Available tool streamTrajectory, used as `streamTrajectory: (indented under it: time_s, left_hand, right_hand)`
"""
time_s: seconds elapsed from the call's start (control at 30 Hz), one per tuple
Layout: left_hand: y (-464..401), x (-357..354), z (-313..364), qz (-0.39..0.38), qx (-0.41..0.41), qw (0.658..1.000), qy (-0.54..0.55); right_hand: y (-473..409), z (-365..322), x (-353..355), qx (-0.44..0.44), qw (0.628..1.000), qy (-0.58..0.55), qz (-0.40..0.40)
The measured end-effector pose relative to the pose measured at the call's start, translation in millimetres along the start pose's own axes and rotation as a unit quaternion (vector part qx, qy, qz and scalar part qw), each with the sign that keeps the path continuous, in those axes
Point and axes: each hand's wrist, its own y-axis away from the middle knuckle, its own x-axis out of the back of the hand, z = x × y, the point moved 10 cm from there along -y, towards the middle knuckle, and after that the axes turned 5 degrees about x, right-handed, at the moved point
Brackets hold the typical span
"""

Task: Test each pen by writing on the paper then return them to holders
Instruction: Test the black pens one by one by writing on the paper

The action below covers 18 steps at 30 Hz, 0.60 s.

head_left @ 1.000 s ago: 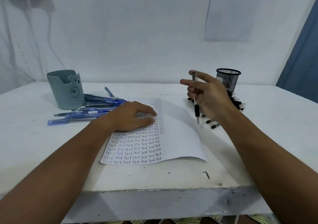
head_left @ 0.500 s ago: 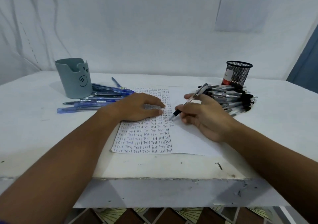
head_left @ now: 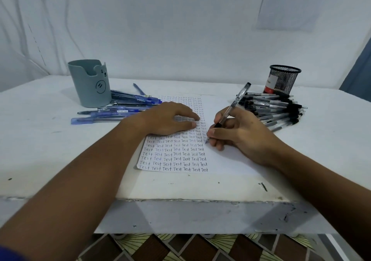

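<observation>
A white counter [head_left: 40, 140] met a pale wall. The left hand [head_left: 168, 120] lay flat on the paper [head_left: 226, 160]; the right hand [head_left: 236, 132] gripped a pen [head_left: 232, 108].

Clear black-grip pen [head_left: 230, 110] leans upright mid-frame, tip on the paper [head_left: 224, 160] (rows of "Test" fill its left half). Blue pens [head_left: 124, 108] lie beside the grey bear holder [head_left: 90, 84] upper left; black pens [head_left: 275, 110] heap before the mesh holder [head_left: 284, 80] upper right.

Bare forearms, bare hands [head_left: 236, 132]; blue sleeve edge [head_left: 8, 253] at left elbow.
</observation>
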Motion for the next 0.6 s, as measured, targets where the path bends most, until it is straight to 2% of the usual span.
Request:
streamTrajectory:
  time_s: [0.33,0.6]
  left_hand:
    - [-1.2,0.0,-0.2,0.002,0.001,1.000,-0.002]
    - [-1.3,-0.9,-1.2,-0.004,0.003,1.000,0.003]
  right_hand:
    - [0.1,-1.6,-2.2,0.015,0.999,0.036,0.005]
    - [1.2,-0.9,-0.9,-0.010,1.000,0.014,0.007]
